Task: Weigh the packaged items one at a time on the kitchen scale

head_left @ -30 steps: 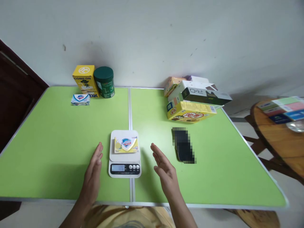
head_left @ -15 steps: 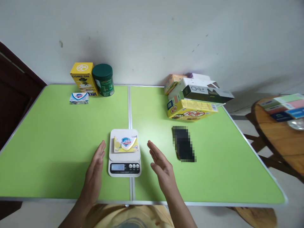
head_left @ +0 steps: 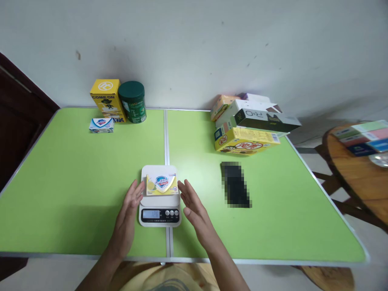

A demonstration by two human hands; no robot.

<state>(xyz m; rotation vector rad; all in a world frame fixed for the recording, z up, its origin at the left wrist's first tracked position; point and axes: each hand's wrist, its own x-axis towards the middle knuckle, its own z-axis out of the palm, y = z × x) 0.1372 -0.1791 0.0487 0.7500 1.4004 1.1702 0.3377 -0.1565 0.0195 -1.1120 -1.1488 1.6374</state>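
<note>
A yellow and white Safeguard soap box (head_left: 161,184) lies flat on the pan of a white kitchen scale (head_left: 160,201). The scale's display is lit, its digits too faint to read surely. On the soap's left side is my left hand (head_left: 127,214), open, fingers stretched forward with the tips close by the soap. My right hand (head_left: 195,214) mirrors it on the right, also open, its fingertips near the soap's right end. Neither hand holds anything, and whether any fingertip touches the soap or scale I cannot tell.
At the back left stand a yellow box (head_left: 107,99), a green canister (head_left: 132,102) and a white-blue soap box (head_left: 101,125). Several cartons, including a yellow one (head_left: 247,141), are grouped back right. A dark pixelated object (head_left: 236,184) lies right of the scale. A wooden stool (head_left: 345,161) holds boxes.
Both my hands have moved inward from either side, towards the soap box on the scale. The soap and scale stay in place.
</note>
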